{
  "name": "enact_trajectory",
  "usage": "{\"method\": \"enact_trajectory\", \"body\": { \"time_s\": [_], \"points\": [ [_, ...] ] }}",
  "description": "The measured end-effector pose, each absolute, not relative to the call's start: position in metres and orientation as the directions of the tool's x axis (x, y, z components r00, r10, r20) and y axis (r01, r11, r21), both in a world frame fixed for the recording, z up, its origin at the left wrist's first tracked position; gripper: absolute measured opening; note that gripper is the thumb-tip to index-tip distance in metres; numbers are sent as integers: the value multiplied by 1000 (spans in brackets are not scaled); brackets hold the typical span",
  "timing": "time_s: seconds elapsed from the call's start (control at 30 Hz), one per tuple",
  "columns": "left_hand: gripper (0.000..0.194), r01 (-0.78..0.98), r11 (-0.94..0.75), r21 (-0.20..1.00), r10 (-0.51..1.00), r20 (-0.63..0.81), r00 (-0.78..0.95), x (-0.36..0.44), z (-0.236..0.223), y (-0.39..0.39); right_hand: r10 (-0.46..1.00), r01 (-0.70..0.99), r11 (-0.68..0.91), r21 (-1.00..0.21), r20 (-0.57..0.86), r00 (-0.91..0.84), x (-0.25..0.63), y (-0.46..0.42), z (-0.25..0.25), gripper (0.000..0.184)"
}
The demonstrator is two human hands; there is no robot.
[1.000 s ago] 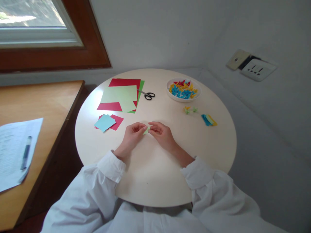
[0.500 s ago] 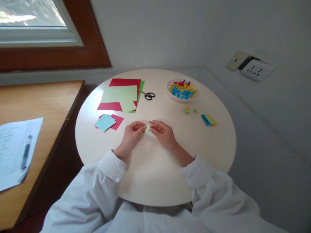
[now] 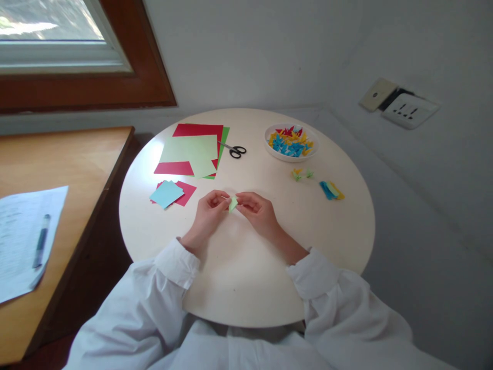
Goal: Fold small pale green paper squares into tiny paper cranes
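Observation:
A small folded piece of light green paper is pinched between both my hands just above the round cream table. My left hand grips its left side with curled fingers. My right hand grips its right side the same way. Both wrists rest near the table's middle, in white sleeves.
Large red and green sheets lie at the back left, with black scissors beside them. Small blue and red squares sit nearer. A white bowl holds several coloured folded pieces; more folded bits and a blue-yellow stack lie right. A wooden desk with paper and pen stands left.
The green piece has turned from lying flat between my fingers to standing more upright. My hands have shifted only slightly.

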State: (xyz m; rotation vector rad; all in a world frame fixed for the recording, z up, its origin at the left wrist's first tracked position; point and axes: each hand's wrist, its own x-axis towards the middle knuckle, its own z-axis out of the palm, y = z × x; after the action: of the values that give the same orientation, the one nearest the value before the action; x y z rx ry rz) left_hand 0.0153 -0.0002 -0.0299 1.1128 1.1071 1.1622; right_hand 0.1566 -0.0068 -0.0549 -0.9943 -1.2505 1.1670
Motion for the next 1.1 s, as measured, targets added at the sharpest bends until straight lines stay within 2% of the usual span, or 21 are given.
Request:
{"method": "enact_trajectory", "body": {
  "time_s": [0.27, 0.47, 0.63, 0.87, 1.1],
  "points": [
    [15, -94, 47, 994, 996, -40, 78, 15, -31, 0, 992, -100, 119, -988, 123, -37, 157, -6, -51, 27],
    [10, -2, -61, 998, 992, 61, 108, 13, -36, 1, 988, -62, 149, -987, 151, -33, 157, -6, -48, 13],
    [5, 54, -81, 995, 986, 72, 148, 14, -32, 0, 991, -30, 136, -990, 136, -14, 157, -7, -45, 9],
    [14, 54, -65, 996, 985, 55, 165, 13, -30, -2, 995, -59, 99, -993, 98, 23, 158, -8, -42, 9],
    [19, 93, -92, 991, 986, 78, 150, 14, -30, -2, 991, -55, 125, -991, 122, 44, 157, -7, -44, 10]
  ]
}}
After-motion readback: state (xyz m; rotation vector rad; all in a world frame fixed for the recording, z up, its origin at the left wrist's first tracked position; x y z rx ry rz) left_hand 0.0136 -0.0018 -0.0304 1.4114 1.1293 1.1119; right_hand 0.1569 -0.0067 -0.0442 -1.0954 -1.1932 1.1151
